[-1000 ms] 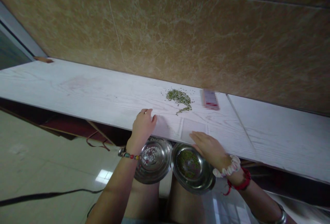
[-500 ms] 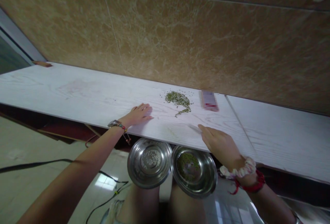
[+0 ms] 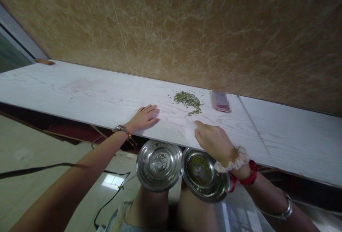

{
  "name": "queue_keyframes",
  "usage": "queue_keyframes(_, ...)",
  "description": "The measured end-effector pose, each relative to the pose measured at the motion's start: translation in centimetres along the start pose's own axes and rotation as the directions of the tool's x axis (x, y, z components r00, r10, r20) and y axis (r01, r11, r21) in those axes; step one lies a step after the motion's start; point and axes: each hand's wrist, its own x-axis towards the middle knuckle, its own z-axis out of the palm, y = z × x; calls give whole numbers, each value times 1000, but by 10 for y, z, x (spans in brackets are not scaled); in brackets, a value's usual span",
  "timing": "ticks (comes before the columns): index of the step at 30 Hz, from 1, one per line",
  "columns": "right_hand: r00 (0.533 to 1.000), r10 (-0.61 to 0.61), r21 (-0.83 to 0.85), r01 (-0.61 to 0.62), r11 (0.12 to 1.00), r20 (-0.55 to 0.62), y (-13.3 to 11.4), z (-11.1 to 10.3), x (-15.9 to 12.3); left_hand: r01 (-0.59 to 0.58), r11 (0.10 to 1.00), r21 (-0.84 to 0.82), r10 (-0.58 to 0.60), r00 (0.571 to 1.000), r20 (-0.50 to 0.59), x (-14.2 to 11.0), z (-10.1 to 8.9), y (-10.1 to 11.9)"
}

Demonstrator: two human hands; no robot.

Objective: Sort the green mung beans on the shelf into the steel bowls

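Observation:
My left hand point(image 3: 145, 118) lies palm down on the white wooden ledge point(image 3: 107, 100), fingers stretched out, with nothing in it. A thin white card-like piece point(image 3: 190, 128) is gripped between the thumb and fingers of my right hand point(image 3: 216, 141), its edge just below the mung beans point(image 3: 187, 99). These small green beans are spread in a loose, hooked patch on the ledge. Below the ledge edge sit two steel bowls: the left bowl point(image 3: 143, 180) has white grains point(image 3: 159, 161) like rice in it, and the right bowl point(image 3: 220, 191) holds more green beans point(image 3: 197, 168).
A phone point(image 3: 221, 101) with a pinkish case lies right of the beans, near the brown marbled wall point(image 3: 171, 36). A seam crosses the ledge farther right. At the far left end is a small brown piece point(image 3: 44, 62). Black cable point(image 3: 107, 203) runs over the tiled floor.
My right hand has moved left and a little up the ledge with the white piece, closer to the beans. My left hand stays flat on the ledge. The view has shifted slightly.

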Motion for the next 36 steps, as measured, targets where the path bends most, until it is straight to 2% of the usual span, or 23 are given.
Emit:
queue_keyframes(7, 998, 56, 100, -54, 993, -18, -18, -7, 18, 13, 1000, -1, -13, 1000, 4, 0, -2, 2)
queue_keyframes(12, 997, 71, 191, -63, 980, -35, -20, -6, 28, 10, 1000, -7, -10, 1000, -9, -1, -2, 2)
queue_keyframes(20, 993, 67, 236, -43, 971, -97, -24, -5, 39, -16, 1000, 1, 17, 999, -43, 0, 2, -3)
queue_keyframes(24, 990, 61, 308, -19, 951, -128, -19, -5, 41, -17, 1000, -11, 17, 999, -49, 0, 4, -5)
queue_keyframes(27, 975, 52, 348, 27, 937, -215, -6, -4, 43, -24, 999, -31, 22, 998, -65, 1, 6, -6)
queue_keyframes(31, 961, -35, 218, 98, 971, -275, 9, -3, 42, -33, 999, -39, 30, 996, -88, 1, 8, -8)
queue_keyframes(36, 958, -222, 13, 229, 973, -183, 2, 4, 31, -28, 999, -21, 26, 997, -71, 1, 8, -8)
